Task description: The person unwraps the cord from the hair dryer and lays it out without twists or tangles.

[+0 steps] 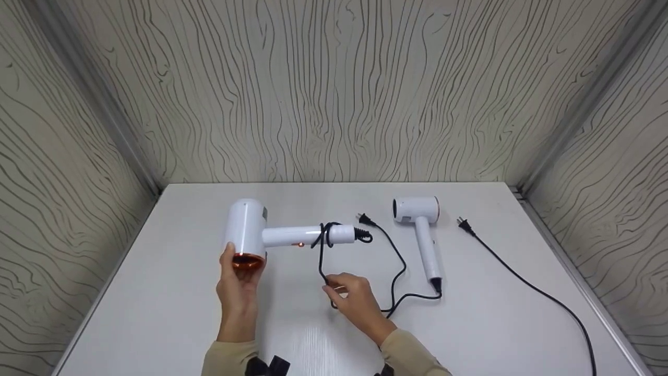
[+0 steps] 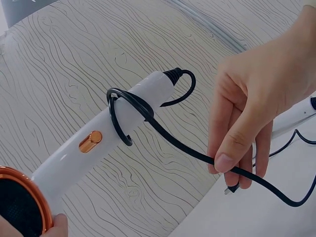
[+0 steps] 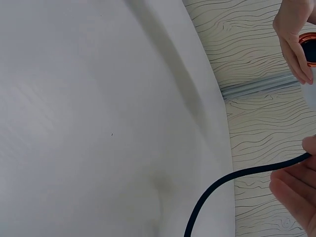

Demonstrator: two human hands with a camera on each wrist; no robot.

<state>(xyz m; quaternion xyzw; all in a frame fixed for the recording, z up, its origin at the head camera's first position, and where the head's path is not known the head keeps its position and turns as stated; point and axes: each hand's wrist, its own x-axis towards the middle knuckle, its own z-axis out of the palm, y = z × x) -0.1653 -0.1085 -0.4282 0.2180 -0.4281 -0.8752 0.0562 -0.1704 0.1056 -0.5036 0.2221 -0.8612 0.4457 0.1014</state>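
Observation:
My left hand (image 1: 239,295) grips the head of a white hair dryer (image 1: 246,224) near its copper-coloured rim, with the handle pointing right. A black power cord (image 2: 173,144) leaves the handle's end and loops around the lower handle. Between thumb and fingers, my right hand (image 1: 355,300) pinches this cord below the handle. In the left wrist view the copper switch (image 2: 90,142) on the handle faces the camera. From the right wrist, the cord (image 3: 237,174) curves down from the fingertips, while the left hand (image 3: 295,39) shows at the upper right.
A second white hair dryer (image 1: 428,240) lies on the white table (image 1: 172,313) to the right, its cord leading from the handle's lower end. One plug (image 1: 365,219) lies between the dryers; another plug (image 1: 466,225) lies farther right. Wood-patterned panels (image 1: 323,94) enclose the table's back and sides.

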